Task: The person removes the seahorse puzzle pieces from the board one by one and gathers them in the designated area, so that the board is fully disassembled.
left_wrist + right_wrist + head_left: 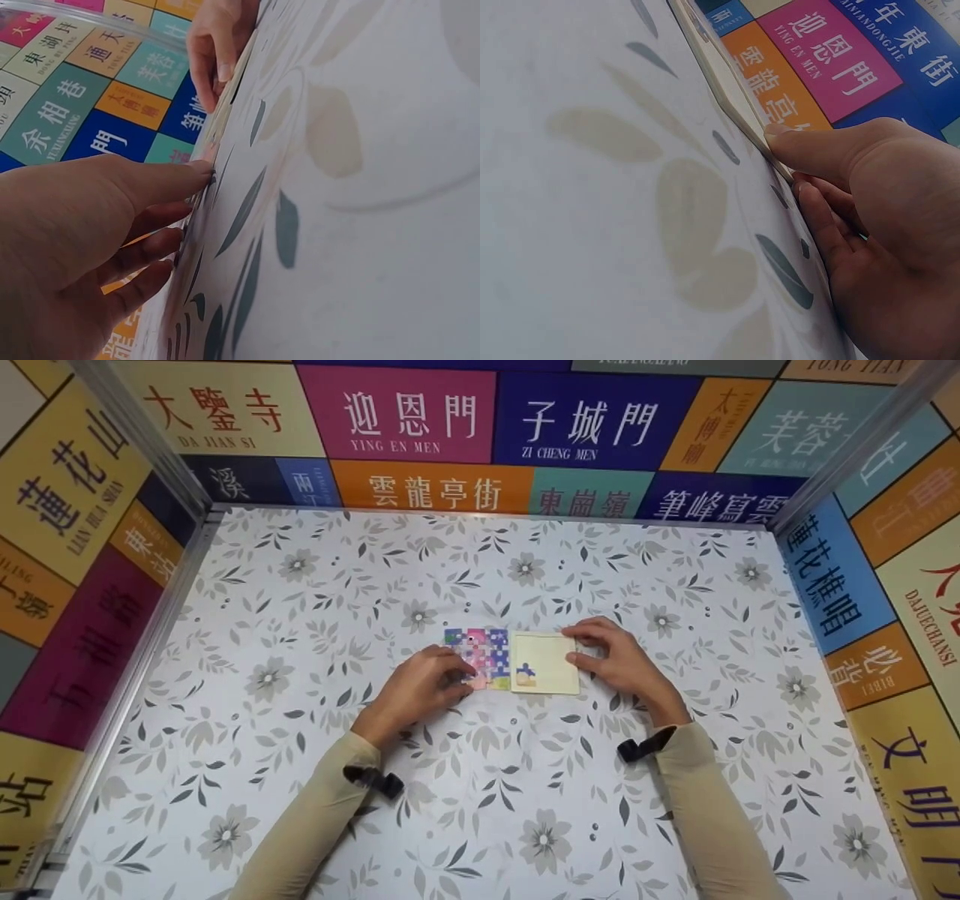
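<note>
A square cream puzzle tray [551, 656] lies flat on the patterned surface, with a small printed piece [526, 675] in its lower left corner. Directly left of it, colourful jigsaw pieces [498, 649] in pink, blue and purple lie together in a block. My left hand [424, 682] is over the left side of this block, hiding part of it; its thumb and fingertips are apart and touch down at the pieces. At the tray's right side, my right hand [619, 656] holds the edge, its thumb [810, 150] on the rim and the other fingers beside it.
White tabletop covering [540, 780] printed with grey flowers and leaves spreads all round the puzzle. Upright panels of coloured Chinese place-name signs [420, 416] border the back and both sides. Each wrist wears a black strap [375, 781] over a beige sleeve.
</note>
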Demonstrator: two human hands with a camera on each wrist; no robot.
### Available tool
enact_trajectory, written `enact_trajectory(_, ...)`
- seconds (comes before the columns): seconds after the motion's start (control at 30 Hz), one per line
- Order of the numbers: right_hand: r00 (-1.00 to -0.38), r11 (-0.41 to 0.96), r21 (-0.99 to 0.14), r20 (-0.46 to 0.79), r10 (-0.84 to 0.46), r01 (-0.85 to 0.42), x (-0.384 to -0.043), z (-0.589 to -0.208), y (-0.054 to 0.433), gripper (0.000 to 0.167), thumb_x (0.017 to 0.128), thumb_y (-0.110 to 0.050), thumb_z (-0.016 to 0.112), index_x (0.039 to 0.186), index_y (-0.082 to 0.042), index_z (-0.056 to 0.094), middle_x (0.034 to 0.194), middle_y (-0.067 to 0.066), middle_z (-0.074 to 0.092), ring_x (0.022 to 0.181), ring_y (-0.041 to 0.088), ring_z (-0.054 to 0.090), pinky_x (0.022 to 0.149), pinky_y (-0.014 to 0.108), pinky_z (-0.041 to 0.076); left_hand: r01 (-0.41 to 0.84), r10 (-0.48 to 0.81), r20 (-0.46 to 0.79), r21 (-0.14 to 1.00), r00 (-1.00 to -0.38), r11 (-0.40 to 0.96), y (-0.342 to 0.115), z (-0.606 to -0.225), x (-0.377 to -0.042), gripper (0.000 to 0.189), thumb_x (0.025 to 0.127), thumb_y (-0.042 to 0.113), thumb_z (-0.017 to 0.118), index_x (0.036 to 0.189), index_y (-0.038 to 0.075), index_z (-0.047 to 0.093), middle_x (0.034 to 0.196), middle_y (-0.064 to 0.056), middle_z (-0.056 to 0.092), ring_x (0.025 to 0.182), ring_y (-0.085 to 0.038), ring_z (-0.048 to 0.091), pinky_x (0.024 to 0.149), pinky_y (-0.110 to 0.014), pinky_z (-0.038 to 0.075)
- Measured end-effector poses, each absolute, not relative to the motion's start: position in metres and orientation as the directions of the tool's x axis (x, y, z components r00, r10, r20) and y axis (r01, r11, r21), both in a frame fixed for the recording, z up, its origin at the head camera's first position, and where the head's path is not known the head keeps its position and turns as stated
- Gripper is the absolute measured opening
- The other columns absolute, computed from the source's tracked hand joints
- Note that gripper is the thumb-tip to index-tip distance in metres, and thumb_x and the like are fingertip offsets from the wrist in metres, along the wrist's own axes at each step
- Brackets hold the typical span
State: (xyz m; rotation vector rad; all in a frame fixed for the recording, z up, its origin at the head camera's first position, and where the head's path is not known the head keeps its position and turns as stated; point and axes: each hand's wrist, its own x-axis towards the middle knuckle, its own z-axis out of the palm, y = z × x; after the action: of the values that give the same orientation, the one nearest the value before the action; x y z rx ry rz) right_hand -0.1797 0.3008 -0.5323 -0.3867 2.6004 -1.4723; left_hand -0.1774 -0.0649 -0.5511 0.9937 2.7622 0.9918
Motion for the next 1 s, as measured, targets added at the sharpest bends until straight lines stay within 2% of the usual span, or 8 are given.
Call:
enact_trajectory(0.37, -0.960, 0.498, -0.855, 0.000, -0.278, -0.144, -0.182, -0.536, 0.304, 0.041, 0.099, -0.006, 0.078, 0.139, 0.000, 0.070, 0.144, 0.021, 0.061, 0.134, 0.037, 0.059, 0.114, 0.043, 0.045, 0.590, 0.619, 0.181, 0.582, -0.765, 0.560, -0.065, -0.553, -0.180, 0.015, 0.098, 0.023, 0.082, 0.111, 0.017, 0.085, 0.110, 0.001, 0.079, 0.108, -0.022, 0.069, 0.098, -0.038, 0.058)
enact_trajectory(0.6, -0.957, 0.487, -0.858, 0.022, -0.288, -0.166, -0.194, -0.565, 0.317, 0.041, 0.098, -0.015, 0.082, 0.138, -0.011, 0.074, 0.142, 0.012, 0.063, 0.130, 0.028, 0.062, 0.107, 0.023, 0.047, 0.583, 0.621, 0.171, 0.594, -0.765, 0.554, -0.064, -0.551, -0.179, 0.016, 0.098, 0.024, 0.082, 0.111, 0.016, 0.083, 0.111, 0.000, 0.077, 0.112, -0.022, 0.069, 0.103, -0.039, 0.057)
enact_trajectory(0.77, -0.960, 0.492, -0.854, 0.029, -0.279, -0.169, -0.193, -0.565, 0.316, 0.041, 0.097, -0.011, 0.082, 0.137, -0.008, 0.073, 0.141, 0.014, 0.064, 0.129, 0.031, 0.062, 0.105, 0.021, 0.046, 0.599, 0.624, 0.205, 0.606, -0.754, 0.524, -0.060, -0.550, -0.178, 0.015, 0.098, 0.024, 0.082, 0.110, 0.016, 0.082, 0.111, 0.000, 0.077, 0.111, -0.022, 0.068, 0.104, -0.040, 0.056)
enact_trajectory(1.0, -0.962, 0.486, -0.858, 0.034, -0.271, -0.167, -0.188, -0.552, 0.308, 0.041, 0.097, -0.002, 0.078, 0.138, 0.003, 0.070, 0.142, 0.025, 0.061, 0.130, 0.040, 0.058, 0.108, 0.031, 0.044, 0.633, 0.648, 0.228, 0.588, -0.727, 0.503, -0.048, -0.549, -0.177, 0.015, 0.099, 0.024, 0.081, 0.111, 0.015, 0.082, 0.110, -0.001, 0.076, 0.109, -0.021, 0.069, 0.101, -0.038, 0.057)
